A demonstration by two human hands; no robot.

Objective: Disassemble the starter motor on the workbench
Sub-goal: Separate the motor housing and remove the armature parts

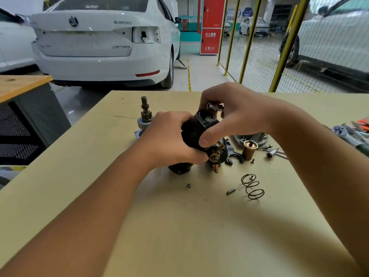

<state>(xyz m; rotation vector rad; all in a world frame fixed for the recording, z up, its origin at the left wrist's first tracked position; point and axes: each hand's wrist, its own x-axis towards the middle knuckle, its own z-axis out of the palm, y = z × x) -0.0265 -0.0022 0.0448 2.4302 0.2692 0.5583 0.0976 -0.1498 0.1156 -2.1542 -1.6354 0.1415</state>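
On the workbench (pixel 79 196), the pinion shaft (pixel 146 112) is already stood aside; the black motor body (pixel 196 129) is gripped by the left hand (pixel 169 140), steadied by the right hand (pixel 235 114), which pinches a socket (pixel 214 106); the spring (pixel 252 186) is already out, the body still to be stripped.

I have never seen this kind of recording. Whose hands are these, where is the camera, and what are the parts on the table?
There is one picture, taken by a camera worn on a person's head, looking down at their own hands over a workbench. No robot is present. The left hand and the right hand both grip a black cylindrical motor part; the right hand also holds a small metal socket. On the bench lie removed pieces: a coil spring, a small pin, a brass-coloured cylinder, a gear shaft standing upright, and wrenches at the right edge. White cars stand behind.
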